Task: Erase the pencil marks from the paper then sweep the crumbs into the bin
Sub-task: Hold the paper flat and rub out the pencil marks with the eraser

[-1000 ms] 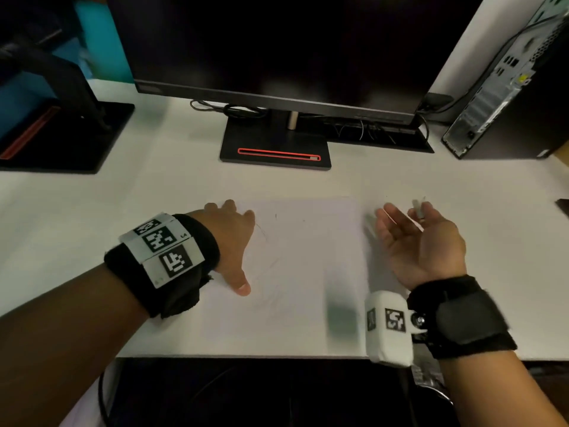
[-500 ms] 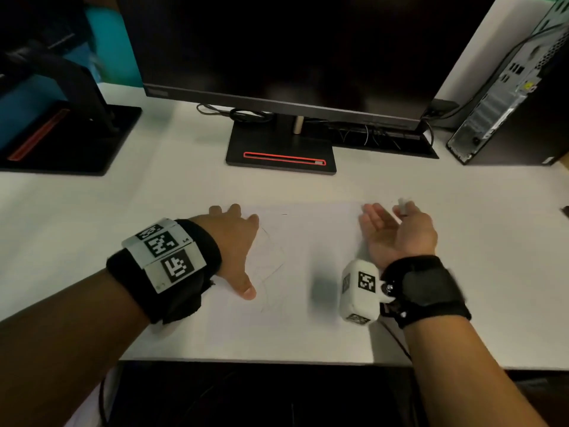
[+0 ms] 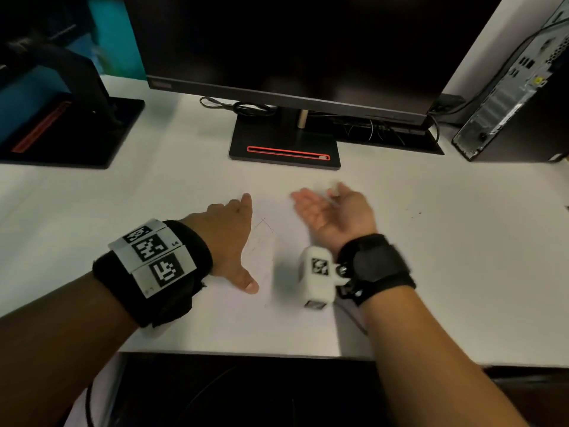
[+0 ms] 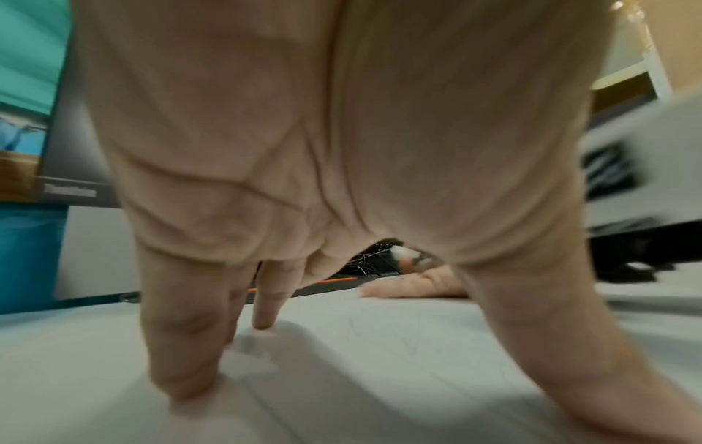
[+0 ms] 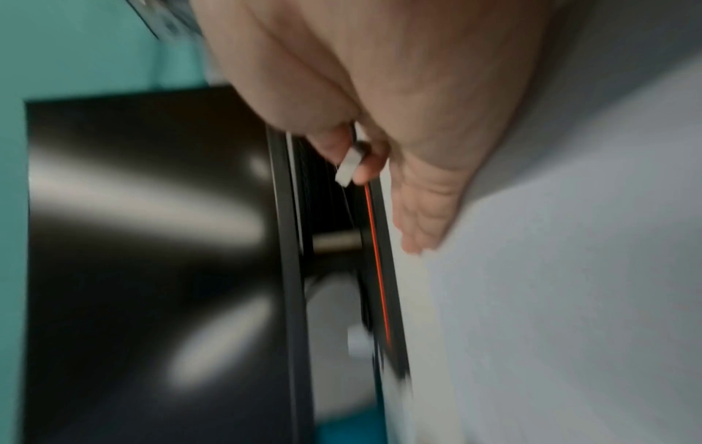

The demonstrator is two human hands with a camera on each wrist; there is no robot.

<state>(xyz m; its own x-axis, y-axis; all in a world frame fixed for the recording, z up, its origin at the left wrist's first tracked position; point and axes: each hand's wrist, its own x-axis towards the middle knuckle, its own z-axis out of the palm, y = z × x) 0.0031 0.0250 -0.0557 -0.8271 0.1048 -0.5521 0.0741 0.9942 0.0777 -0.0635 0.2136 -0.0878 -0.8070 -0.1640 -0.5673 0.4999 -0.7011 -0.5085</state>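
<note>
A white sheet of paper (image 3: 234, 318) lies on the white desk with faint pencil marks (image 3: 263, 224) near its middle. My left hand (image 3: 234, 241) presses flat on the paper's left part, fingers spread (image 4: 178, 345). My right hand (image 3: 326, 214) stands on its edge on the paper just right of the marks, palm facing left, blurred by motion. Its thumb and forefinger pinch a small white eraser (image 3: 334, 188), seen also in the right wrist view as a white block (image 5: 349, 168); its other fingers are straight. No bin is in view.
A dark monitor (image 3: 292, 41) on a black base (image 3: 283, 149) stands behind the paper, cables (image 3: 246, 107) beside it. A second stand (image 3: 61, 134) is at far left, a computer tower (image 3: 517, 97) at far right. Tiny specks (image 3: 412, 211) lie to the right.
My right hand, still pinching the eraser, has slid left from the paper's right edge towards the left hand. The left hand has stayed pressed on the sheet.
</note>
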